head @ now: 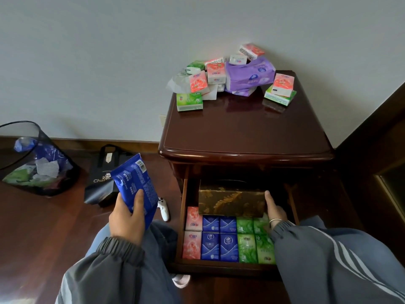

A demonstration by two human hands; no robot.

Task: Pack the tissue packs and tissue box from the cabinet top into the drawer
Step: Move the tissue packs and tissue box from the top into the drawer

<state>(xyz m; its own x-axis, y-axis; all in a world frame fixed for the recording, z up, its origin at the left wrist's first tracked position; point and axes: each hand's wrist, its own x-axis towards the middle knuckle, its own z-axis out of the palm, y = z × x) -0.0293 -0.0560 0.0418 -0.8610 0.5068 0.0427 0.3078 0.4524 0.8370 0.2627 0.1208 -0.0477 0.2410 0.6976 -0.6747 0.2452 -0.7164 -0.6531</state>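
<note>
The drawer [219, 265] of the dark wooden cabinet [243, 130] stands open. A gold-patterned tissue box [230, 201] lies at its back, with rows of pink, blue and green tissue packs [220, 240] in front. My right hand [275, 210] is inside the drawer and touches the box's right end, thumb up along it. My left hand [128, 218] grips a blue tissue pack [137, 185] out to the left of the drawer, above the floor. On the cabinet top lie several pink and green packs [189, 102] and a purple soft tissue pack [249, 76].
A black mesh waste bin [32, 159] with scraps stands on the floor at the left. Next to it is a dark paper bag [105, 178], and a white game controller [164, 210] lies on the wooden floor. A dark wooden panel [377, 150] flanks the cabinet's right.
</note>
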